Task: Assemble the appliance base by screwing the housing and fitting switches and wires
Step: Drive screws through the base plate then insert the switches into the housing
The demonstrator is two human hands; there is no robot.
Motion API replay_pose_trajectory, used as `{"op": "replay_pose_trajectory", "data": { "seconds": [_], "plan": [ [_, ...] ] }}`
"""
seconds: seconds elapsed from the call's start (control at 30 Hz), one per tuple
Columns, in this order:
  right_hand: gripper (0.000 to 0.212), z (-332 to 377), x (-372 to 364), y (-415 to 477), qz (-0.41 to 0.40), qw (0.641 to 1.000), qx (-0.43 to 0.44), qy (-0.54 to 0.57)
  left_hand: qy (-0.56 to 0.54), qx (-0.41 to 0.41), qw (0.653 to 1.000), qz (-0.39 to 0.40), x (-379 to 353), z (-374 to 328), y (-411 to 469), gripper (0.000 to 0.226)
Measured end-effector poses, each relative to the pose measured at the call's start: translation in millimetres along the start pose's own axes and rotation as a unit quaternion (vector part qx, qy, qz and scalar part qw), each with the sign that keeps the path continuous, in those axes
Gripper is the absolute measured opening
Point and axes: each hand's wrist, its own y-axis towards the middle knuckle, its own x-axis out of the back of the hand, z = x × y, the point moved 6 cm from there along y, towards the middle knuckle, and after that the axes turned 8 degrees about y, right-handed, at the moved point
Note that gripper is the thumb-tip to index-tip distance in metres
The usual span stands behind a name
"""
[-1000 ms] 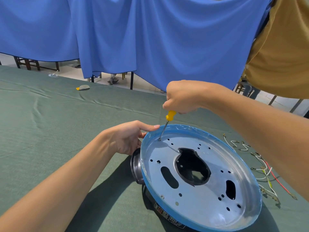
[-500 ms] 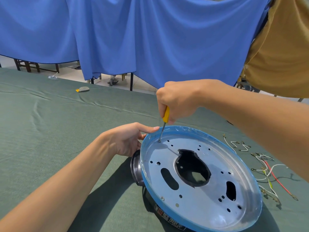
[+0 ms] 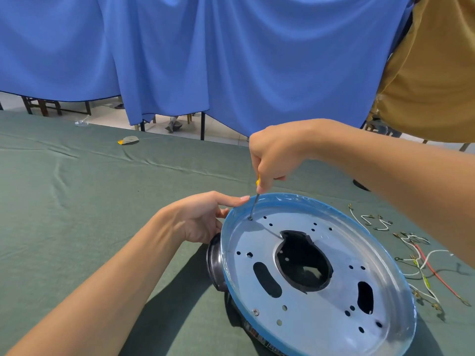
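Observation:
The appliance base (image 3: 334, 299), a round silver metal housing with a blue film rim and several holes, sits tilted on a dark body on the green cloth. My right hand (image 3: 275, 152) grips a yellow-handled screwdriver (image 3: 254, 201) upright; its tip stands in a hole near the base's far left rim. My left hand (image 3: 203, 217) holds the rim's left edge, index finger stretched along the top. One screw (image 3: 255, 312) sits in the plate near the front.
Loose white, red and yellow wires (image 3: 421, 263) with terminals lie on the cloth to the right of the base. A small yellow and grey item (image 3: 128, 140) lies far back left. Blue curtains hang behind the table. A person in a mustard shirt (image 3: 431, 73) stands at the upper right.
My right hand has slid lower on the screwdriver, now covering most of the yellow handle. The tip stays in the same hole. My left hand has not moved.

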Motion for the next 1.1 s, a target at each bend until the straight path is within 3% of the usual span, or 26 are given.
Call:
{"op": "replay_pose_trajectory", "data": {
  "seconds": [0.13, 0.3, 0.57, 0.73, 0.9, 1.1],
  "plan": [
    [0.029, 4.8, 0.0, 3.5, 0.038, 0.998, -0.043, 0.012, 0.003, -0.003, 1.000, -0.003, 0.8, 0.6, 1.6, 0.079],
    [0.034, 3.4, -0.9, 9.2, 0.090, 0.992, -0.085, 0.037, -0.004, 0.006, 1.000, 0.001, 0.2, 2.2, 0.5, 0.090],
    [0.013, 4.4, 10.4, 3.0, 0.007, 0.997, 0.002, 0.078, -0.001, 0.004, 1.000, -0.003, -0.1, -1.3, -1.4, 0.087],
    [0.012, 10.2, 13.7, -6.7, -0.064, 0.994, 0.034, 0.088, 0.005, 0.008, 1.000, 0.006, -2.9, -0.7, -3.3, 0.086],
    [0.025, 6.5, 2.2, -4.9, -0.105, 0.989, -0.019, 0.100, 0.000, 0.005, 1.000, 0.000, -4.4, -2.1, -5.8, 0.090],
    [0.027, -8.7, -4.6, -9.5, -0.074, 0.978, -0.057, 0.187, 0.049, 0.005, 0.999, -0.005, -3.8, -4.6, -6.4, 0.083]
  ]
}}
